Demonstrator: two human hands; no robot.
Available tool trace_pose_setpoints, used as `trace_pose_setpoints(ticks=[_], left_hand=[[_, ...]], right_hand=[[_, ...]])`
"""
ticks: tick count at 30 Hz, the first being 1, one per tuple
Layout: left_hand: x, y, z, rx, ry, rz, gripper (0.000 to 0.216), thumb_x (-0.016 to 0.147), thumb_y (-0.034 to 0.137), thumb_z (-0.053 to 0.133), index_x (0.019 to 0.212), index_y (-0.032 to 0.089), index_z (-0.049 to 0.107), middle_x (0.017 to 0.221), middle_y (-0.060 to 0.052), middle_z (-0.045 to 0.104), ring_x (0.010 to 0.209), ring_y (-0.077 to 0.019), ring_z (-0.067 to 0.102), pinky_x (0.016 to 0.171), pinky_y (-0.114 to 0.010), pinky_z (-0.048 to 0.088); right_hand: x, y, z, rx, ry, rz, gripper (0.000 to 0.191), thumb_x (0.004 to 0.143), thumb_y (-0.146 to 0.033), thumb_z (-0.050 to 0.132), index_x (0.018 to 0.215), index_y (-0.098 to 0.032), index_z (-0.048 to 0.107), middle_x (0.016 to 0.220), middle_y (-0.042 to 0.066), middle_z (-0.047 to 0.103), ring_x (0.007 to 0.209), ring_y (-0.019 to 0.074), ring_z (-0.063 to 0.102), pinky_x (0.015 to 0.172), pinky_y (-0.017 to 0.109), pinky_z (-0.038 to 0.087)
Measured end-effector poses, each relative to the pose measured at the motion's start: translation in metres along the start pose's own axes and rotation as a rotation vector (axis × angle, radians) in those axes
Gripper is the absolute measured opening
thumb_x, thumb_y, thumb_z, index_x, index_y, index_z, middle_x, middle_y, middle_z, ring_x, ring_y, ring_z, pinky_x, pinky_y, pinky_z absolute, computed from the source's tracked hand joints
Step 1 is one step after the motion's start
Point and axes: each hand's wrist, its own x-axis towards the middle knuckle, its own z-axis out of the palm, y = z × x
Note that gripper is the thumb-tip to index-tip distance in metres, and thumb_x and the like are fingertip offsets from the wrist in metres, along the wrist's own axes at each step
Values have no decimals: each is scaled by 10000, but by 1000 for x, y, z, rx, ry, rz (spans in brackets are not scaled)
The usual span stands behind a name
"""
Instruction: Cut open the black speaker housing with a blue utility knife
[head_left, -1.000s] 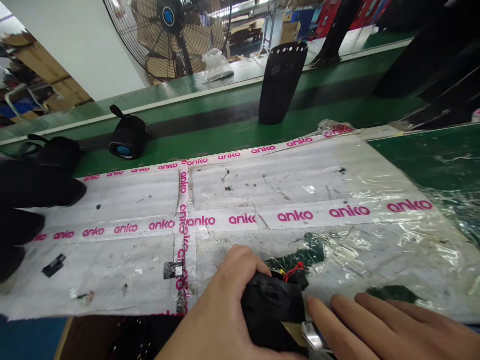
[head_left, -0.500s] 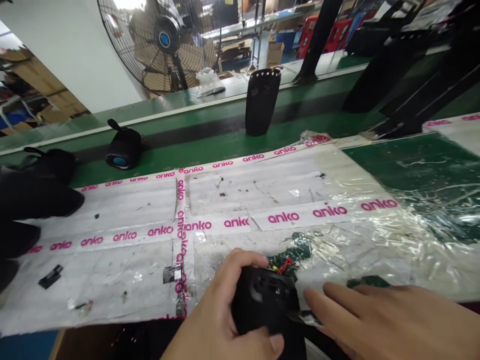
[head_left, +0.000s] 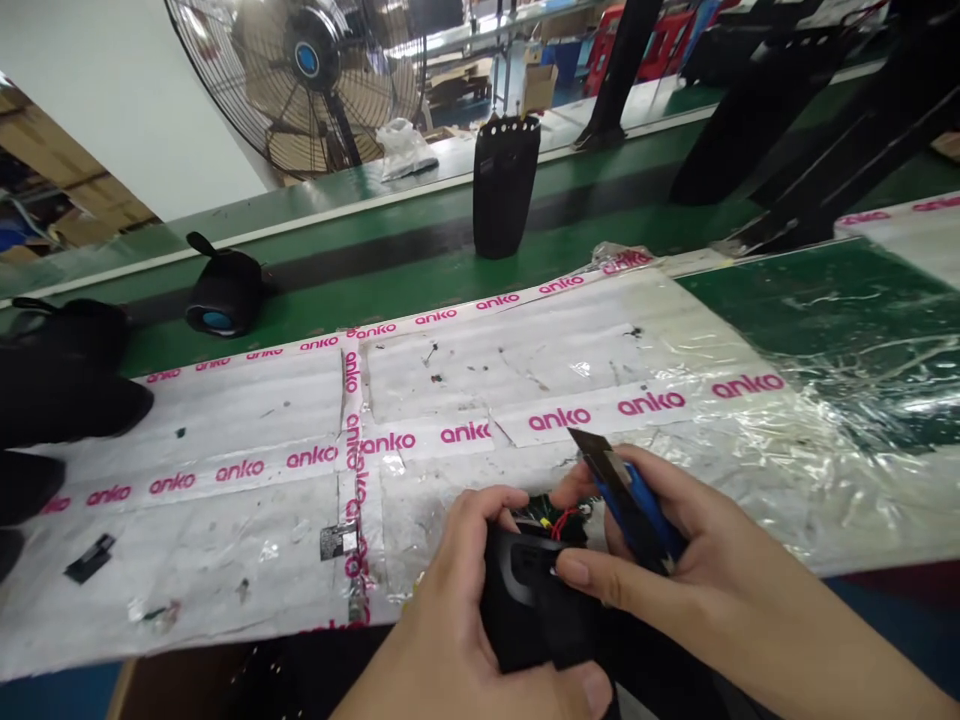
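At the lower centre of the frame the left hand (head_left: 457, 600) is clenched around a black speaker shell (head_left: 529, 600), pressing it against the near edge of the worktop (head_left: 247, 500), probably to steady it. Its open end faces away, so red and yellow wires (head_left: 559, 520) show there. The right hand (head_left: 660, 560) grasps a blue utility knife (head_left: 626, 500), blade pointing to the upper left, thumb resting on the shell; the grip looks chosen to keep the edge clear of the fingers.

The worktop is covered in white sheeting (head_left: 525, 360) taped with pink-lettered strips and crinkled clear film. Beyond runs a green conveyor belt (head_left: 420, 280) carrying 1 upright black shell (head_left: 504, 185) and 1 speaker (head_left: 223, 295) lying on its side. A large fan (head_left: 300, 80) stands at the upper left.
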Motion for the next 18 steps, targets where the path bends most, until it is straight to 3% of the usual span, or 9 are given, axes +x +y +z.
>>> trace_pose_setpoints(ticks=[5,8,16,18], left_hand=[[1,32,14,76,10,49,877,798,260,1071,1578,394,694,1519,-62,723,1341,-372,784,1325,-640,626],[1,51,20,95,12,-1,793,766,162,976,1484,380,719,1544,-54,717,1360,-376,783,1261,-604,656],[-1,62,21,150,-4,-62,696,769,196,972,1383,360,689,1361,-17,683,1138,-313,765,1180,-592,662],[-1,61,23,153,3,-74,674,763,210,949,1365,349,681,1351,-25,685,1139,-321,771,1076,-544,675]], right_hand=[[5,-3,-5,127,-64,86,486,1133,-780,886,1114,-301,804,964,47,861,872,299,868,746,390,757],[1,-4,3,130,-18,92,484,1164,-791,805,1080,-315,782,942,46,822,868,296,823,751,402,728],[0,-11,9,109,26,108,315,1155,-627,777,1062,-326,768,917,15,787,809,254,775,717,369,674],[1,-13,7,113,21,114,336,1154,-636,771,1034,-322,764,909,13,775,797,247,766,700,361,671]])
